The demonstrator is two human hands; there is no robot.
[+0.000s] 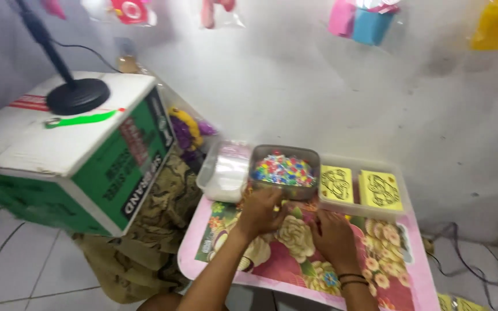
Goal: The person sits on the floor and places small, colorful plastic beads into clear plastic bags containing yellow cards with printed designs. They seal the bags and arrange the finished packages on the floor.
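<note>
Cardboard box: at nine o'clock, well apart, no threat.
Floral tray table: pink rim overhangs; leaning on it could tip it, I judge.
Bead container: at twelve o'clock, brim-full; a nudge could spill beads.
Left hand: fingers curled at its near wall; whether gripping, cannot tell.
Right hand: flat, fingers loosely spread, holding nothing visible.

Fingertips of both hands blurred; wall-hung toys cut off above

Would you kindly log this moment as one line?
left hand: at bead tub | right hand: on floral table | yellow cards: in tray
</note>
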